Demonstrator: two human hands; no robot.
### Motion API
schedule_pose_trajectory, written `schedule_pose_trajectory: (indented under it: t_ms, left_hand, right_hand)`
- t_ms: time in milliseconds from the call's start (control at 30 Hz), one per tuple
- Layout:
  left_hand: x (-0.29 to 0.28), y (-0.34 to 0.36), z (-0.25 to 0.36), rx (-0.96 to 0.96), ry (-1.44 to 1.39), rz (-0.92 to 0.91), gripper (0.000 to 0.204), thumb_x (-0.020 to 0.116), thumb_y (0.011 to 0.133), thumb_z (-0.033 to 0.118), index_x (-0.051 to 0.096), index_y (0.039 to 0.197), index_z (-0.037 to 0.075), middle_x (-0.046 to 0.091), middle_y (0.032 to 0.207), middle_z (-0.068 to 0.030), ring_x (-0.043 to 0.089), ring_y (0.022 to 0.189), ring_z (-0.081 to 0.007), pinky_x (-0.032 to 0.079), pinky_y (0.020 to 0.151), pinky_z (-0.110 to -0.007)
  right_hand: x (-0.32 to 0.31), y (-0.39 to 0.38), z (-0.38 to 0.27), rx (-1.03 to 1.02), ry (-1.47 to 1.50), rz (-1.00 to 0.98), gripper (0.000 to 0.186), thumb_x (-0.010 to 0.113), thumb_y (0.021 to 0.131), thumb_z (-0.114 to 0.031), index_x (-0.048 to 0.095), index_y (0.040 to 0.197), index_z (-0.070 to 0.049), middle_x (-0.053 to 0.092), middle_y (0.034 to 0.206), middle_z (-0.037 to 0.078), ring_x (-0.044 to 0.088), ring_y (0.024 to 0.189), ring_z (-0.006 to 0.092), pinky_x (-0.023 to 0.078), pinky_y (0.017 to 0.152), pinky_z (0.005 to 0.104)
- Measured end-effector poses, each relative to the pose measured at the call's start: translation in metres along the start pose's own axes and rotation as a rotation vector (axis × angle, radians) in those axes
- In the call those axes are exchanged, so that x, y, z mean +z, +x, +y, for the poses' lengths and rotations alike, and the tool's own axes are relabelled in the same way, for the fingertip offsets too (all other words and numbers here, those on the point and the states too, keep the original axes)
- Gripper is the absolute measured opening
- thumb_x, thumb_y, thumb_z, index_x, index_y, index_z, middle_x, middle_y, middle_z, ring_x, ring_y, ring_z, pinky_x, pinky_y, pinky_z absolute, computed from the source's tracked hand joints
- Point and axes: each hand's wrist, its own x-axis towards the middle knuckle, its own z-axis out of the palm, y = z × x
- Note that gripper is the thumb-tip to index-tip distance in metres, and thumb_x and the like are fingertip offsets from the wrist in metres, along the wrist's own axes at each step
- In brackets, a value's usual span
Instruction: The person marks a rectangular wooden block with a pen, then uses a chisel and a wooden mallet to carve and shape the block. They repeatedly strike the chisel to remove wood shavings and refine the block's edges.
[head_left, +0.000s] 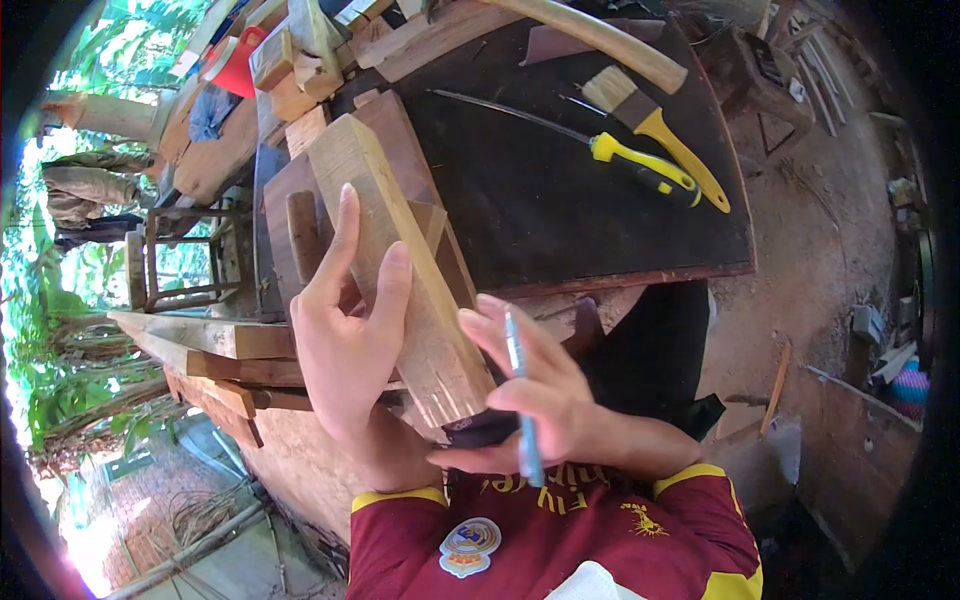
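Left hand (pixel 345 330) is holding a squared wooden block (pixel 420 320) at a tilt, and the right hand (pixel 550 390) has a slim light-blue pen (pixel 516 350) by its near end. Paintbrush (pixel 660 135) and some thin yellow-handled tool (pixel 620 152) just lying on the dark tabletop (pixel 560 230).

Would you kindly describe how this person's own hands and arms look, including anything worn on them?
The left hand and right hand are ungloved. The forearms are bare, below short maroon sleeves edged with yellow cuffs.
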Motion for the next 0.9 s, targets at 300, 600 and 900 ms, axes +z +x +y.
schedule_pose_trajectory:
  t_ms: [300,600,900]
  left_hand:
    - [0.031,-0.012,-0.067,0.378,-0.338,0.205,0.06,0.047,0.103,0.018,0.023,0.153,-0.003,0.062,0.126,-0.0163,0.061,0.105,-0.0187,0.047,0.09,-0.029]
    - [0.054,-0.014,-0.077,0.498,-0.234,0.44,0.092,0.074,0.077,0.004,0.022,0.153,0.003,0.065,0.121,-0.0249,0.067,0.11,-0.0349,0.053,0.091,-0.037]
    - [0.072,-0.018,-0.092,0.747,-0.198,0.655,0.094,0.074,0.079,0.004,0.015,0.15,-0.011,0.061,0.127,-0.0278,0.067,0.106,-0.0369,0.053,0.089,-0.037]
  right_hand:
    - [0.02,-0.003,0.017,-0.101,0.15,0.12,0.046,0.081,0.074,-0.006,0.041,0.098,-0.004,0.041,0.143,0.036,0.04,0.136,0.0496,0.037,0.11,0.0507]
    - [-0.036,0.001,0.004,-0.105,-0.16,0.478,0.053,0.075,0.079,-0.001,0.029,0.103,-0.01,0.049,0.129,0.04,0.053,0.126,0.0418,0.046,0.103,0.0472]
    - [-0.045,-0.042,0.022,-0.055,-0.275,0.365,0.05,0.074,0.083,-0.004,0.029,0.101,-0.009,0.049,0.13,0.039,0.054,0.126,0.0396,0.045,0.103,0.0459]
